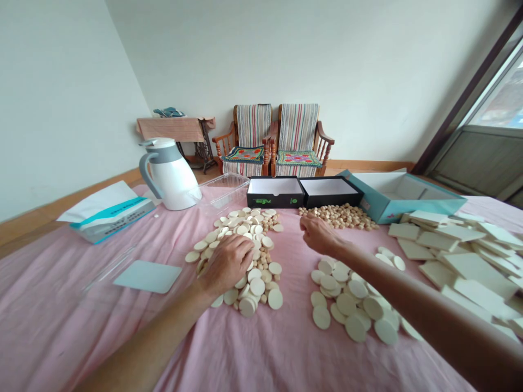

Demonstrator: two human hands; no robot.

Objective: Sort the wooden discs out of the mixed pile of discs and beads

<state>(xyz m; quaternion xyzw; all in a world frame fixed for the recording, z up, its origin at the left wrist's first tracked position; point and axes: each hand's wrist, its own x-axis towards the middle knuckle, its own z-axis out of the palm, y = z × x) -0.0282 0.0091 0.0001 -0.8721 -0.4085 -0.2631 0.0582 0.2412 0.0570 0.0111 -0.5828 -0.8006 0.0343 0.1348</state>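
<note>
Head view:
1. Left hand (232, 257), back upward, lies over mixed pale discs (257, 287) and small wooden pieces (265, 258); its grip cannot be told.
2. Right hand (321, 233) is curled, contents hidden, beside a wooden-piece heap (347, 216) before 2 black boxes (275, 202).
3. Another disc pile (346, 304) lies nearer, on pink cloth (294, 359).

"What's under the left hand (232, 258)?"
"Can't tell exactly; it hides some of the pale discs (257, 287)."
"And inside the right hand (318, 233)?"
"Its own curl hides that."
"Can you read the packet (114, 219)?"
"Too blurred."
"The square boards (476, 264)?"
"Some are cut off by the right edge, like the right forearm (429, 305)."
</note>
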